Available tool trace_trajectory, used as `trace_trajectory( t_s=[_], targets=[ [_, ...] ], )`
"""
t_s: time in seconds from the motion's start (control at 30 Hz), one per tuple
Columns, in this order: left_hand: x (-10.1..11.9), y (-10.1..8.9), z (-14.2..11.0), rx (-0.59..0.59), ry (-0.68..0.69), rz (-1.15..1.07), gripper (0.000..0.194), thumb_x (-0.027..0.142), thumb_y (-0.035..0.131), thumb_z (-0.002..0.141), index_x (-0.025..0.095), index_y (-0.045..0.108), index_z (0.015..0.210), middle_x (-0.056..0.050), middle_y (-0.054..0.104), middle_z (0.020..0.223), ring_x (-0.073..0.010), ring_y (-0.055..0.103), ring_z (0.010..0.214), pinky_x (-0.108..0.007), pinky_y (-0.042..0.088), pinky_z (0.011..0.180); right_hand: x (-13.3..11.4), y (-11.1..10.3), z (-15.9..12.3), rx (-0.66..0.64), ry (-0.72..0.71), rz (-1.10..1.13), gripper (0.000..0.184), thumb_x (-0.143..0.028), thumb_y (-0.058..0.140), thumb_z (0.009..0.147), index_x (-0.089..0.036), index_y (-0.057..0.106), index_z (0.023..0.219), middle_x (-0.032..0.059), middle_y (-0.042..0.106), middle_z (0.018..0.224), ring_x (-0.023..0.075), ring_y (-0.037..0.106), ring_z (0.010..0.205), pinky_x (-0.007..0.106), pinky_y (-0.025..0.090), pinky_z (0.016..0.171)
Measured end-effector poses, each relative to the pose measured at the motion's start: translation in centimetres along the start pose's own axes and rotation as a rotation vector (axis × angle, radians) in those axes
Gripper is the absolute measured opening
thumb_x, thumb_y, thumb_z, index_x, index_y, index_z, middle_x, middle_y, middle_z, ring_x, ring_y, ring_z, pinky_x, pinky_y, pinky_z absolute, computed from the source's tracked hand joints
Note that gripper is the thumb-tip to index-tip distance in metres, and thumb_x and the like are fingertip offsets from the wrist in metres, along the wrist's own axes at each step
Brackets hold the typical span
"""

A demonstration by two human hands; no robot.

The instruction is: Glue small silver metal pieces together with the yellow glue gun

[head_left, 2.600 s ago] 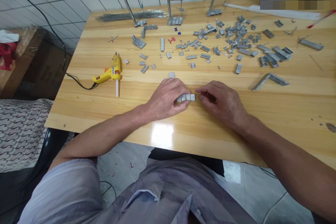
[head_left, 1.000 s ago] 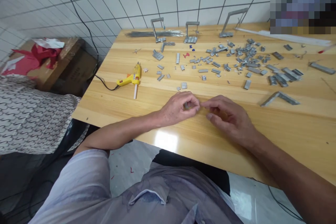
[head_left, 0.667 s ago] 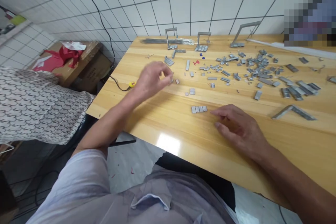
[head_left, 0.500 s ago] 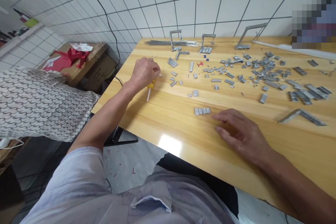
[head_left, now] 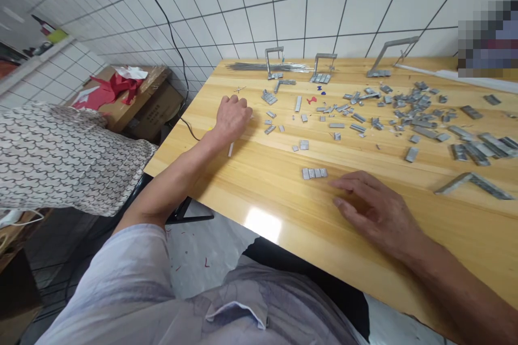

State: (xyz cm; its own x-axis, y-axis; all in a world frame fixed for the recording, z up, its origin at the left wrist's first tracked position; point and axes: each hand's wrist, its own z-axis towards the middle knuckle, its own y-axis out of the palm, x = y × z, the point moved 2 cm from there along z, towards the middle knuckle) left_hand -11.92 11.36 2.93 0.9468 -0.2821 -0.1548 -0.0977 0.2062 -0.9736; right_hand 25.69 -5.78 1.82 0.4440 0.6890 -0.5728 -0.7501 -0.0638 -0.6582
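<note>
My left hand is over the left part of the table with its fingers curled down and the fingertips hidden. A sliver of something yellow shows beside its wrist, and a thin white strip sticks out below. Just beyond the knuckles lies a small cross of thin wire. My right hand rests on the table, thumb and fingers apart, holding nothing. Its fingertips are close to a short row of grey metal-looking blocks. A pair of smaller grey pieces lies further in.
Many grey pieces are scattered over the right of the wooden table. Bent grey frames stand along the tiled wall beside a bundle of thin rods. An angled grey bar lies at right. A black cable hangs at left.
My left hand has moved slightly right and down, away from the wire cross, and now covers most of the yellow thing. My right hand is nearly unchanged; the view has shifted a little.
</note>
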Motion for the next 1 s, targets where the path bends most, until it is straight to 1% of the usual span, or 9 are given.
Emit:
trace_trajectory(
  t_s=[0.17,0.27,0.4,0.5,0.57,0.67,0.8,0.9,1.0],
  targets=[
    [1.7,-0.7,-0.1,-0.094,0.042,0.009,0.025,0.01,0.052,0.095,0.019,0.068,0.077,-0.013,0.065,0.102,-0.0343,0.052,0.119,-0.048,0.031,0.104,0.0,0.0,-0.1,0.005,-0.012,-0.01,0.024,-0.019,0.064,0.101,-0.027,0.067,0.124,0.0075,0.075,0.11,0.0224,0.077,0.097,0.035,0.066,0.08],
    [1.3,-1.6,0.8,-0.116,0.026,-0.016,0.019,0.012,0.061,0.092,0.017,0.069,0.076,-0.012,0.064,0.095,-0.0351,0.052,0.117,-0.049,0.031,0.105,0.0,0.0,-0.2,0.013,-0.023,-0.02,0.024,-0.019,0.064,0.101,-0.027,0.067,0.124,0.0077,0.074,0.11,0.0224,0.077,0.098,0.035,0.065,0.08],
    [-0.5,-4.1,1.9,-0.031,-0.099,-0.052,0.023,0.012,0.056,0.094,0.016,0.073,0.078,-0.015,0.068,0.096,-0.0335,0.056,0.108,-0.05,0.035,0.1,0.1,0.0,-0.4,0.035,-0.039,-0.011,0.025,-0.018,0.065,0.1,-0.027,0.068,0.124,0.0075,0.075,0.11,0.0228,0.076,0.099,0.036,0.065,0.082],
    [0.1,-5.9,1.0,0.037,-0.132,-0.182,0.016,0.014,0.061,0.089,0.018,0.075,0.081,-0.011,0.072,0.092,-0.0285,0.061,0.095,-0.044,0.042,0.091,0.2,0.0,-0.3,0.049,-0.032,-0.006,0.025,-0.019,0.065,0.1,-0.027,0.069,0.123,0.0071,0.075,0.108,0.023,0.076,0.095,0.037,0.064,0.08],
    [2.4,-6.5,-0.6,0.047,-0.061,-0.325,0.008,0.019,0.066,0.088,0.018,0.074,0.085,-0.007,0.072,0.088,-0.024,0.063,0.086,-0.038,0.046,0.085,0.3,-0.2,-0.2,0.075,0.005,-0.009,0.023,-0.02,0.064,0.1,-0.027,0.07,0.121,0.0064,0.076,0.104,0.0225,0.075,0.088,0.037,0.062,0.075],
    [7.8,-6.7,-3.8,0.055,0.105,-0.489,0.011,0.024,0.065,0.093,0.018,0.069,0.086,-0.005,0.072,0.087,-0.02,0.064,0.083,-0.034,0.048,0.082,0.5,-0.8,0.1,0.151,0.138,0.001,0.007,-0.024,0.066,0.099,-0.027,0.07,0.104,0.0035,0.073,0.089,0.0204,0.069,0.075,0.036,0.057,0.067],
    [14.7,-6.0,-7.0,-0.005,0.322,-0.5,0.02,0.037,0.065,0.1,0.018,0.07,0.105,-0.009,0.074,0.106,-0.0253,0.067,0.101,-0.04,0.05,0.093,1.0,-1.3,0.4,0.231,0.297,0.04,0.01,-0.026,0.067,0.098,-0.026,0.068,0.088,0.0009,0.068,0.077,0.018,0.063,0.067,0.034,0.052,0.063],
    [17.5,-5.2,-7.3,-0.091,0.369,-0.419,0.031,0.042,0.065,0.1,0.017,0.072,0.117,-0.013,0.072,0.117,-0.0296,0.065,0.11,-0.044,0.05,0.098,1.4,-1.2,0.4,0.237,0.317,0.062,0.005,-0.026,0.068,0.097,-0.026,0.07,0.092,0.0011,0.069,0.079,0.0173,0.061,0.066,0.034,0.051,0.064],
    [18.4,-4.6,-6.6,-0.139,0.367,-0.376,0.026,0.036,0.063,0.099,0.017,0.073,0.114,-0.013,0.071,0.111,-0.0299,0.064,0.106,-0.044,0.05,0.095,1.6,-1.0,0.3,0.223,0.289,0.053,0.004,-0.026,0.067,0.097,-0.025,0.071,0.096,0.0013,0.07,0.08,0.0176,0.062,0.068,0.034,0.051,0.065]
  ],
)
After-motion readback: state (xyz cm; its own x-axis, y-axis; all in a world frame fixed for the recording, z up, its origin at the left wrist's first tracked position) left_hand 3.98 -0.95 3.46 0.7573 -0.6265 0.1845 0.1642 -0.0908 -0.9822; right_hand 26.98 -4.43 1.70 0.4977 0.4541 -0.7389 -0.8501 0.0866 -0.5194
